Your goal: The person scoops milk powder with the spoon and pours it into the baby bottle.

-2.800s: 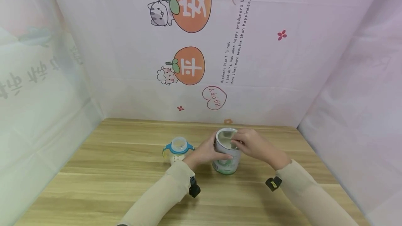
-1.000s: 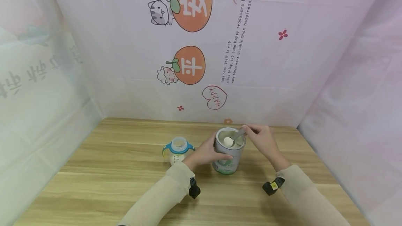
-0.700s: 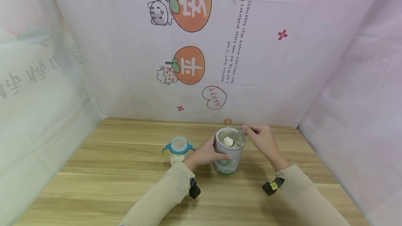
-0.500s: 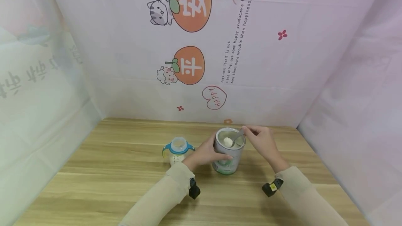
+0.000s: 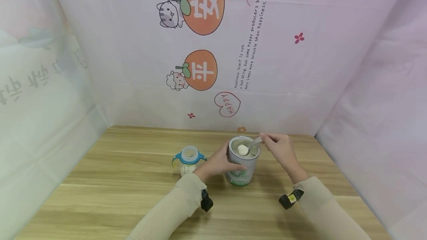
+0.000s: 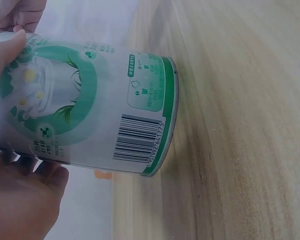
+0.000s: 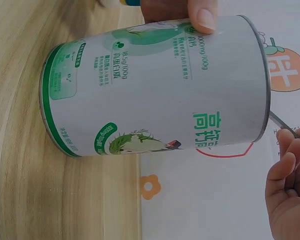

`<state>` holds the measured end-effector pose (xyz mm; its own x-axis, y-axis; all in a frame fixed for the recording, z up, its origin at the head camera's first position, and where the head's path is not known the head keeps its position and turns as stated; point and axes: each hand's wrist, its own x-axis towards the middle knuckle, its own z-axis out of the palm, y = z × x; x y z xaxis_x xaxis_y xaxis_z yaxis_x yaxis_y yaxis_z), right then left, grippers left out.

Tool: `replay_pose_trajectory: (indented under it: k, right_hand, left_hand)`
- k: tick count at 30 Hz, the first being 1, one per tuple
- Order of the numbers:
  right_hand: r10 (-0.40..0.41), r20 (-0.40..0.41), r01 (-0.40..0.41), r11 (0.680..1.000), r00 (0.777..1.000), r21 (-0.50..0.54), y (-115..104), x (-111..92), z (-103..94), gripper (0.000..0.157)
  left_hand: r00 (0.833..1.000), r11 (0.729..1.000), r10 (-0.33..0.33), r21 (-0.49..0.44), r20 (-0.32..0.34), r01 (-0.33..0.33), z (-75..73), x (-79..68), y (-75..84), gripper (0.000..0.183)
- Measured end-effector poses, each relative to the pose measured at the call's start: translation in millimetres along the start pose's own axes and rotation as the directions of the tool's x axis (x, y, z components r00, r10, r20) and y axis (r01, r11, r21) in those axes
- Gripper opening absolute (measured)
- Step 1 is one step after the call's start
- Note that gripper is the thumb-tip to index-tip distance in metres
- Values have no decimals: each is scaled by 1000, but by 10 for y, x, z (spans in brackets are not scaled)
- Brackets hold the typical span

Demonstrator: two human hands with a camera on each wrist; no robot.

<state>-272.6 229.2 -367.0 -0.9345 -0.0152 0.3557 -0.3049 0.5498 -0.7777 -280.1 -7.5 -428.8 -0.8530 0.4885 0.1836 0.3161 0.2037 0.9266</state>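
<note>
A white and green milk powder can [image 5: 241,171] stands on the wooden table, its top uncovered. My left hand [image 5: 218,161] grips the can's left side, thumb across the front; in the left wrist view the can's label and barcode [image 6: 138,138] show. Between thumb and fingertips my right hand [image 5: 281,151] pinches the handle of a metal spoon [image 5: 256,142]. Its bowl, heaped with pale powder [image 5: 243,150], is at the can's mouth. In the right wrist view only a bit of the spoon's handle [image 7: 282,122] shows beyond the rim.
Left of the can stands a baby bottle [image 5: 189,160] without a cap, with a blue two-handled collar and pale contents. My left forearm partly covers it. White printed cloth [image 5: 280,84] walls in the table [image 5: 110,180] at the back and both sides.
My right hand, earlier low inside the can's mouth, has risen and moved right, bringing up a heaped spoonful of powder. Over the last second it has hardly moved. The left hand has stayed in place.
</note>
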Motion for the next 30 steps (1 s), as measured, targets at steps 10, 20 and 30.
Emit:
replay_pose_trajectory:
  k: [10, 20, 30]
  right_hand:
    - [46, 23, -49, 992, 999, 114, 0, 16, -19, 40]
    - [56, 38, -61, 988, 998, 142, -33, 18, -34, 40]
    - [67, 35, -73, 981, 997, 178, -60, 39, -58, 44]
  left_hand:
    - [1000, 1000, -29, -5, 3, 29, -12, 4, 50, 99]
    - [1000, 999, -26, -36, 8, 26, -30, -11, 92, 96]
    - [998, 997, -69, -29, -16, 68, -80, -42, 184, 103]
